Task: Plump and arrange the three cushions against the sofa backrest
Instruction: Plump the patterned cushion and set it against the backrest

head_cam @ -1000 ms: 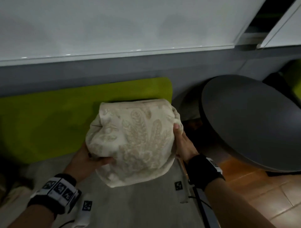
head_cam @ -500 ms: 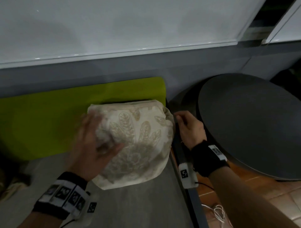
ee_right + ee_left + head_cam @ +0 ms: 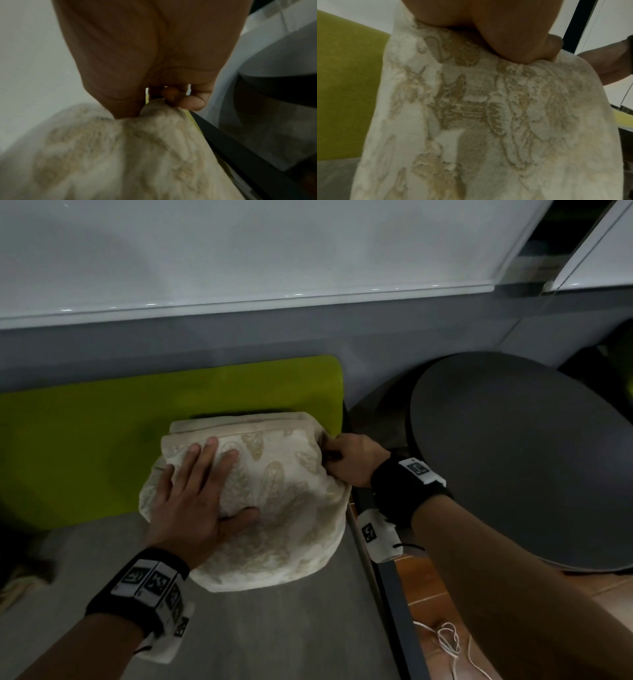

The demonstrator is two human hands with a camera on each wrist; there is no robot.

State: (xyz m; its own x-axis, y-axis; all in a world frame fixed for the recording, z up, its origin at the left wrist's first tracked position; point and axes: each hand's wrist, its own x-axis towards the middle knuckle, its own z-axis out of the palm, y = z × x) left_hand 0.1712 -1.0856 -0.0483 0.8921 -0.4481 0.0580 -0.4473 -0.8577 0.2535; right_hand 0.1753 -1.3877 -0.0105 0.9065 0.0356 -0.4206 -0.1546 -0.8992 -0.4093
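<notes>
At the centre of the head view, our cream leaf-patterned cushion (image 3: 274, 501) leans on the green backrest (image 3: 102, 440), by the right end of the grey seat (image 3: 257, 638). Our left hand (image 3: 195, 491) lies flat and spread on its face, while our right hand (image 3: 352, 458) pinches its upper right corner. It dents under the palm, so we judge it soft and light, best gripped by corners.
</notes>
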